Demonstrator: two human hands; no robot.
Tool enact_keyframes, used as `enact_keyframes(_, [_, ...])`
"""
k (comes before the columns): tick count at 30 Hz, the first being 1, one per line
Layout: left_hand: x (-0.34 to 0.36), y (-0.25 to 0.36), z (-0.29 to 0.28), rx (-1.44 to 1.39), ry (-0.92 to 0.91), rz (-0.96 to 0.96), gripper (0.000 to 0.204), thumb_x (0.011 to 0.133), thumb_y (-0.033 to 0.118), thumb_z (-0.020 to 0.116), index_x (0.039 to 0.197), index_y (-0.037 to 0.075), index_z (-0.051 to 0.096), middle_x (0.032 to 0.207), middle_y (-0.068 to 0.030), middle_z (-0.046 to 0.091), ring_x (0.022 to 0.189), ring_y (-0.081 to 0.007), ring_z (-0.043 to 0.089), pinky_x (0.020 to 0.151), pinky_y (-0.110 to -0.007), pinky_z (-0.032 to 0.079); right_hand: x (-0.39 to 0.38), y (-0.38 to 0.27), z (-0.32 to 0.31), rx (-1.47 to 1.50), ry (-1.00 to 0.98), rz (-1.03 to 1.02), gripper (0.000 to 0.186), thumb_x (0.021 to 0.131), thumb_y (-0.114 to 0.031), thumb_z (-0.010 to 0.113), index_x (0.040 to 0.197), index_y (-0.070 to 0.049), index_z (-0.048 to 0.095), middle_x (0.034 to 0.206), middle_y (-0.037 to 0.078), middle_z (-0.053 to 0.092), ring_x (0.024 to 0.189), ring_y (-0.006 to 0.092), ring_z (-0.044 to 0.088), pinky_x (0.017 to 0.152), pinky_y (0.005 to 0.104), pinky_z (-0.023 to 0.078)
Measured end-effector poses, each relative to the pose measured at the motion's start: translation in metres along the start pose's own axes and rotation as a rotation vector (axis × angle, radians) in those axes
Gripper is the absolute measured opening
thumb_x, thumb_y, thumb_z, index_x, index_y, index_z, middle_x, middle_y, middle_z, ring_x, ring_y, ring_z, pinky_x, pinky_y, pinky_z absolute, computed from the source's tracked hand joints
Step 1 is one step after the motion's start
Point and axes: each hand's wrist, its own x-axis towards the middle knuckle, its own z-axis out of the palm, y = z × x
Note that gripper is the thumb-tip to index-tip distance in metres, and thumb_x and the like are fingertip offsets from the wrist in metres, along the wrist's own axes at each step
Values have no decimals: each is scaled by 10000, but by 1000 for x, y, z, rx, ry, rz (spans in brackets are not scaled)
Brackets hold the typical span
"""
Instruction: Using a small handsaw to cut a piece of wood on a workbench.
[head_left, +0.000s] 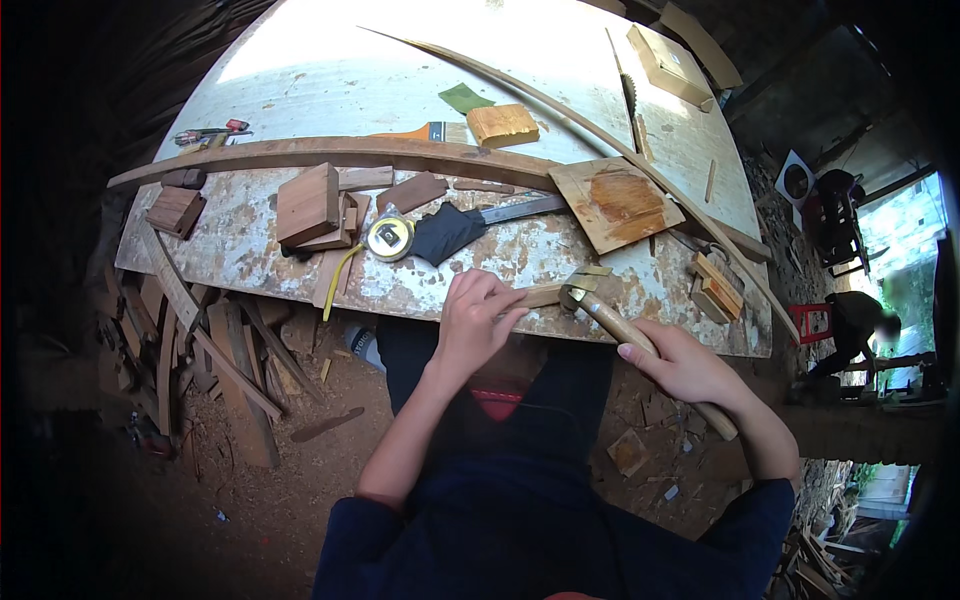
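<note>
Plainly, we work along the near edge of the surface [240, 232]. Our left hand [467, 315] is narrowed, thumb and fingers pinching a small wood piece [543, 296]; our right hand [688, 362] is wrapped round the handle of a hammer [612, 322]. The wood piece sits at the near edge, a little right of its middle, with the hammer's head at its right end; we cannot tell whether the two touch. The butt of the handle hangs past that edge, over the floor [330, 480]. Rightward we have a bare patch before the stacked blocks [716, 290] by the near right corner. Leftward, a yellow tape measure [390, 236], a black-wrapped tool [448, 233] and some reddish-brown blocks [308, 205] crowd the room, while a square board [617, 205] lies beyond the hammer. Our widest open room lies between the curved beam [330, 150] and the far edge, crossed on the right by a long thin strip [625, 152]. Our wood piece looks light brown, slim and straight-sided; our fingers hide its left end, and its grain is too small to make out. The hammer has a pale wooden handle and a yellowish metal head.
</note>
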Motion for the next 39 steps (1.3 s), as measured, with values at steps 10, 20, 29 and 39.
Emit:
enact_keyframes(10, [-2, 0, 5, 88, 33, -61, 299, 743, 167, 854, 1006, 47, 779, 821, -79, 581, 829, -283, 575, 775, -402, 474, -18, -3, -14, 107, 369, -240, 343, 1024, -252, 570, 1227, 24, 575, 806, 115, 608, 726, 194, 584, 708, 350, 469])
enact_keyframes(20, [13, 8, -10, 137, -61, -76, 268, 727, 129, 845, 961, 30, 761, 977, -95, 659, 1013, -307, 614, 909, -425, 487, -14, 30, 15, 136, 318, -135, 372, 1015, -270, 602, 1247, 20, 581, 889, 138, 641, 837, 229, 626, 794, 365, 487])
enact_keyframes(29, [32, 21, -32, -113, 65, -223, 351, 728, 132, 887, 1031, 27, 745, 981, -125, 722, 917, -278, 694, 816, -369, 546, -25, 57, 40, 581, 416, -58, 315, 1031, -199, 584, 1268, 8, 581, 763, 12, 562, 620, 70, 528, 561, 255, 431])
enact_keyframes(39, [-12, 4, -53, 264, -129, -163, 463, 749, 227, 861, 1135, 39, 690, 1294, -161, 589, 1266, -388, 529, 1092, -490, 389, -26, 79, 77, 807, 419, -48, 289, 1051, -170, 542, 1279, 8, 554, 661, -14, 509, 469, 47, 445, 440, 226, 367])
